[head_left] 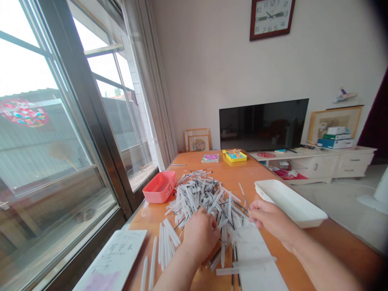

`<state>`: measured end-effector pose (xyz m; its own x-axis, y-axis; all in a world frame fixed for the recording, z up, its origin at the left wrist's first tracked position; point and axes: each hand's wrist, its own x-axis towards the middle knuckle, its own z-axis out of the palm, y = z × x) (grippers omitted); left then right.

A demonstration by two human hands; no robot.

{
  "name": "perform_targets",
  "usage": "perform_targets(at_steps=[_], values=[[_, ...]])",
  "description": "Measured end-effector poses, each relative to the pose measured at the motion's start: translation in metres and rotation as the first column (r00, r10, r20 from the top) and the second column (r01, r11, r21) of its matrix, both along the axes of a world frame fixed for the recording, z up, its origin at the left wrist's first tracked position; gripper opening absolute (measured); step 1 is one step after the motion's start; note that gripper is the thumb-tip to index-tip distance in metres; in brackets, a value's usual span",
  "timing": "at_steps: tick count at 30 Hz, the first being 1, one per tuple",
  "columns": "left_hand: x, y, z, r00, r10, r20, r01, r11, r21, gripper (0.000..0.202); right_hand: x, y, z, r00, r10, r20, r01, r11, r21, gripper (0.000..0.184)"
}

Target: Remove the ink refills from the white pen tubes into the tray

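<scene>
A large heap of whitish pen barrels (pixel 194 194) mixed with dark thin refills and black tips covers the middle of the table. My left hand (pixel 201 232) is curled at the near side of this heap, its fingertips hidden behind the knuckles. My right hand (pixel 265 214) pinches the lower end of a thin pen refill (pixel 243 193), which points up and slightly left. Below that hand lies a white sheet (pixel 257 250) with a few barrels and dark refills on and beside it. Left of my left hand, several whitish barrels (pixel 165 242) lie roughly side by side.
A pink basket (pixel 160 188) stands left of the heap, a white tray (pixel 287 202) to the right. A notebook (pixel 118 252) lies at the near left. Toward the far end of the wooden table (pixel 233 173) are a booklet (pixel 210 158) and a yellow box (pixel 235 157).
</scene>
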<state>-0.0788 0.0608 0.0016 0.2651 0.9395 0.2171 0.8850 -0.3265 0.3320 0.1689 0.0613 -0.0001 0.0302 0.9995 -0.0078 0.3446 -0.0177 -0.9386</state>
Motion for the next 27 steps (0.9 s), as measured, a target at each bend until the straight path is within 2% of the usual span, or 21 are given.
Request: perform_targets(at_steps=[4, 6, 7, 9, 12, 15, 18, 20, 22, 24, 27], values=[[-0.005, 0.002, 0.000, 0.993, 0.009, 0.118, -0.007, 1.000, -0.015, 0.010, -0.004, -0.003, 0.003, 0.983, -0.031, -0.182, 0.025, 0.999, -0.032, 0.013], [-0.007, 0.004, 0.000, 0.962, 0.007, 0.271, 0.000, 1.000, -0.024, 0.010, -0.005, -0.003, 0.004, 0.963, -0.023, -0.268, 0.019, 1.000, -0.017, 0.010], [-0.008, 0.005, 0.001, 0.923, 0.003, 0.385, 0.012, 0.999, -0.039, 0.010, -0.006, -0.004, 0.004, 0.951, -0.016, -0.309, 0.015, 1.000, -0.006, 0.009], [-0.007, 0.005, 0.005, 0.764, 0.010, 0.645, 0.059, 0.995, -0.086, 0.016, -0.010, -0.005, 0.004, 0.924, -0.003, -0.383, 0.007, 1.000, 0.011, 0.015], [-0.003, 0.004, 0.012, 0.391, 0.100, 0.915, 0.154, 0.973, -0.172, 0.042, -0.020, -0.009, 0.006, 0.862, 0.020, -0.506, -0.014, 1.000, 0.015, 0.019], [0.001, 0.001, 0.016, 0.063, 0.221, 0.973, 0.220, 0.948, -0.230, 0.038, -0.034, -0.014, 0.007, 0.783, 0.041, -0.621, -0.046, 0.999, 0.009, 0.022], [0.005, 0.001, 0.011, -0.193, 0.334, 0.923, 0.257, 0.925, -0.281, 0.024, -0.046, -0.017, 0.006, 0.746, 0.054, -0.664, -0.061, 0.998, 0.014, 0.026], [0.007, 0.004, 0.006, -0.309, 0.406, 0.860, 0.262, 0.905, -0.334, 0.023, -0.052, -0.017, 0.004, 0.726, 0.035, -0.687, -0.040, 0.999, 0.009, 0.025], [0.008, 0.007, 0.001, -0.392, 0.456, 0.799, 0.256, 0.888, -0.381, 0.024, -0.056, -0.015, 0.001, 0.692, 0.006, -0.722, -0.007, 1.000, 0.002, 0.025], [0.010, 0.010, -0.003, -0.440, 0.483, 0.757, 0.259, 0.876, -0.408, 0.025, -0.058, -0.012, -0.003, 0.653, -0.011, -0.757, 0.032, 0.999, 0.013, 0.026], [0.012, 0.011, -0.004, -0.455, 0.510, 0.730, 0.268, 0.860, -0.433, 0.022, -0.059, -0.008, -0.006, 0.611, -0.020, -0.792, 0.087, 0.995, 0.042, 0.026]])
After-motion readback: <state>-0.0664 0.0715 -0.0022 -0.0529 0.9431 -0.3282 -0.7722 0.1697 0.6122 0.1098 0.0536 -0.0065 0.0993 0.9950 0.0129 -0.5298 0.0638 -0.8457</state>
